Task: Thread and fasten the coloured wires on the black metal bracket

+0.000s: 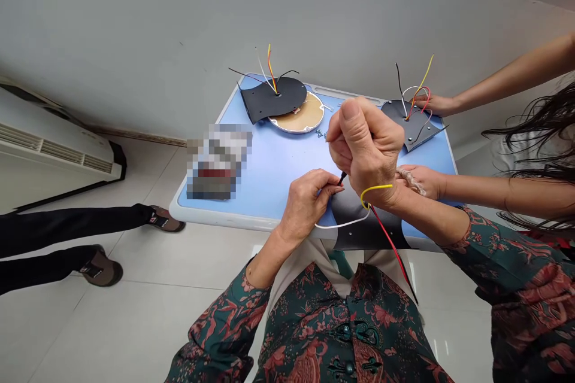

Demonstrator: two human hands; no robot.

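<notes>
My right hand (pixel 366 143) is closed in a fist, thumb on top, around a screwdriver. Only its dark shaft (pixel 342 177) shows below the fist; the handle is hidden. The shaft points down at the corner of a black metal plate (pixel 368 224) at the table's near edge. Beside that tip, the thumb and fingers of my left hand (pixel 308 200) are pinched together; whatever lies between them is too small to make out. Yellow (pixel 375 187), white (pixel 344 225) and red (pixel 390 239) wires come out of the plate under my right wrist.
Another black plate with wires (pixel 278 99) overlaps a round tan disc (pixel 302 116) at the back. Small screws (pixel 319 133) lie nearby. At right, another person's hands (pixel 433 105) are by a third wired plate (pixel 415 131). A blurred packet (pixel 218 161) lies left.
</notes>
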